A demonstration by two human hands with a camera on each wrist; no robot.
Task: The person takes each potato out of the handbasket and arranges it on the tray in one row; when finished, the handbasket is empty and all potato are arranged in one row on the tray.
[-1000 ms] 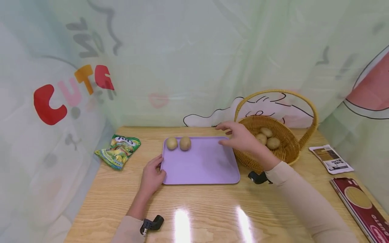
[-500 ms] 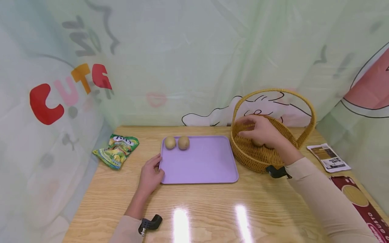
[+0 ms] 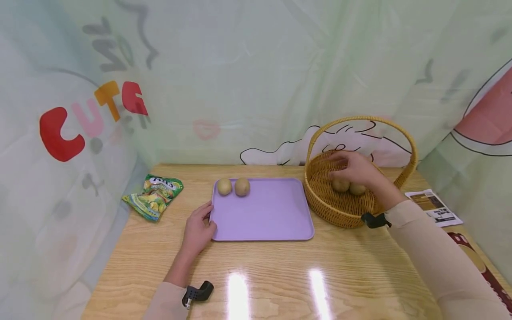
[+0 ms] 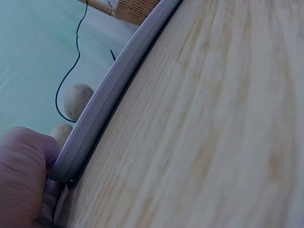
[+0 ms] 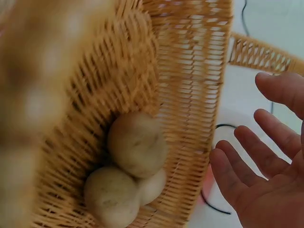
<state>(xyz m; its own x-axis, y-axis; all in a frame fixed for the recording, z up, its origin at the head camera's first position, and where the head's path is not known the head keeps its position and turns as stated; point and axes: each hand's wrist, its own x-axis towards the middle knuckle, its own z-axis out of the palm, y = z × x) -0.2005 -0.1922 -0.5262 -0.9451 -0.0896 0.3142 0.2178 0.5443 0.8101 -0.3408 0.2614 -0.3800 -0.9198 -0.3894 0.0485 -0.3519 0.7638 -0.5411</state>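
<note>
On the near part of the table (image 3: 276, 275) nothing is being worked; the left hand (image 3: 198, 227) comes first, its fingers and thumb set about the left edge of the tray (image 3: 262, 215), apparently to steady it. At right, the red pack (image 3: 474, 258) lies partly behind the sleeve. Toward the tray's far left corner sit two potatoes (image 3: 242, 187), side by side, with plenty of bare tray to their right. The basket (image 3: 330, 208) stands just right of the tray, and the right wrist view shows three more potatoes (image 5: 137, 144) bunched inside it. Over them hovers the right hand (image 3: 355, 169), fingers wide, thumb well apart, holding nothing. The step in hand looks to be reaching for the next potato to join the pair. That would call for lowering the fingers below the rim, closing them round one potato, then lifting clear of the basket's tall handle; since the three lie together, a neighbour could roll. The curtain (image 3: 240, 80) hangs behind everything.
</note>
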